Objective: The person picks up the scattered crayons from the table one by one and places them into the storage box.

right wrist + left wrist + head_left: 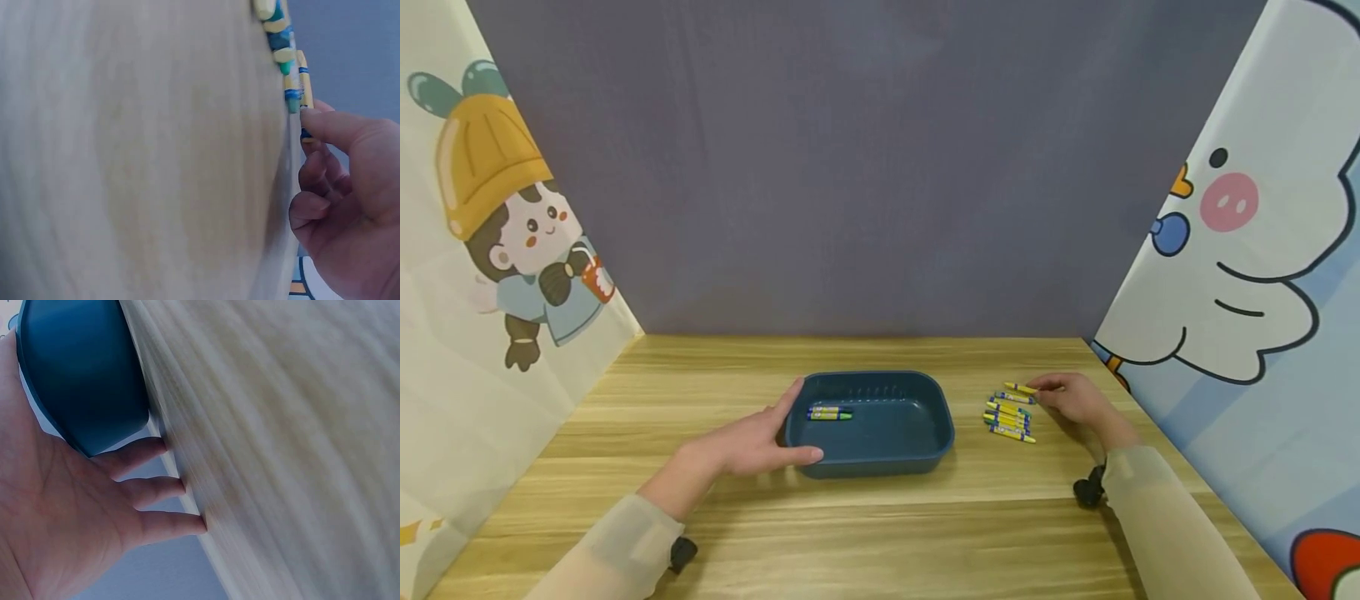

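A dark blue plastic basket [880, 468] sits on the table with two crayons [830, 413] inside, near its left end. My left hand [752, 442] rests against that end, thumb by the front rim and index finger by the back corner. In the left wrist view, the other fingers [178, 523] are spread and fairly straight, their tips at the tabletop. To the basket's right, my right hand [1077, 402] pinches a yellow crayon [305, 84] between thumb and fingertips. Several crayons [1009, 422] with yellow wrappers lie in a loose column just left of that hand.
The wood-grain table [865, 546] ends at a grey backdrop [865, 183]. Printed cartoon panels stand along the left side [445, 333] and the right side [1225, 292].
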Demonstrator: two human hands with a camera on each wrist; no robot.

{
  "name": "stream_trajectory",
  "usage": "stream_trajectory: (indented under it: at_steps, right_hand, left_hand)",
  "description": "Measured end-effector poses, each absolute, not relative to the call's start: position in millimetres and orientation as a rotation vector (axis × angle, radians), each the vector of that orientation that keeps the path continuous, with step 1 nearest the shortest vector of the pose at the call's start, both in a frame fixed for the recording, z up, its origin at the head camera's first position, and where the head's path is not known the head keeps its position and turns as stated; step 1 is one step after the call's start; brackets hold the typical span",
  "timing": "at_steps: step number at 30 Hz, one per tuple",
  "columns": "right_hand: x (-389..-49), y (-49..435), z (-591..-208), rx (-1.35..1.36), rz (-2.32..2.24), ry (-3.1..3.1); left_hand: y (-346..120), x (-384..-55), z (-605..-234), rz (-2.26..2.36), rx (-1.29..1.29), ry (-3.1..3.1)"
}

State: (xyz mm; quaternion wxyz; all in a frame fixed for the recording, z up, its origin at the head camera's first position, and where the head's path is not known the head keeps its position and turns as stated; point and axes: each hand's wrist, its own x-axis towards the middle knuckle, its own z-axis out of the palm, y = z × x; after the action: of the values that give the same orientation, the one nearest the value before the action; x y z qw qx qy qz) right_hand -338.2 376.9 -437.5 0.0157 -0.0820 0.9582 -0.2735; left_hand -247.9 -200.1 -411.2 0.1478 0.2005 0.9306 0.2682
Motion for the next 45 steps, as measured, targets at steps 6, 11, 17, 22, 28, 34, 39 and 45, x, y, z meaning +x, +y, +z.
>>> stream_trajectory:
  at_steps: [6, 11, 17, 22, 28, 34, 39, 45]
  right_hand:
    - [-335.0, 368.0, -425.8, -0.325, -0.935, 2.963]
    - [-330.1, 346.1, -410.7, -0.395, -0.967, 2.961]
    - [-320.6, 308.9, -391.6, -0.485, -1.042, 2.898]
    - [-312.9, 276.8, -379.3, -0.605, -1.121, 2.825]
    - [-304.6, 237.1, -371.2, -0.753, -1.165, 2.759]
    - [-299.3, 202.5, -367.1, -0.827, -1.167, 2.709]
    - [-298.3, 171.7, -367.3, -0.890, -1.169, 2.651]
    - [-298.9, 135.6, -375.8, -0.952, -1.103, 2.629]
  left_hand:
    - [-199.5, -247.6, -410.9, 0.769, 0.579, 2.685]
    - [-199.7, -247.5, -410.8, 0.773, 0.583, 2.684]
    - [-199.8, -247.3, -411.0, 0.779, 0.583, 2.679]
    - [-199.9, -247.1, -410.3, 0.780, 0.579, 2.673]
    - [-199.8, -247.0, -409.7, 0.769, 0.566, 2.670]
    - [-199.6, -246.8, -410.4, 0.775, 0.570, 2.671]
    - [-199.8, -247.9, -411.9, 0.769, 0.556, 2.683]
    - [-200.3, -249.7, -413.1, 0.790, 0.545, 2.666]
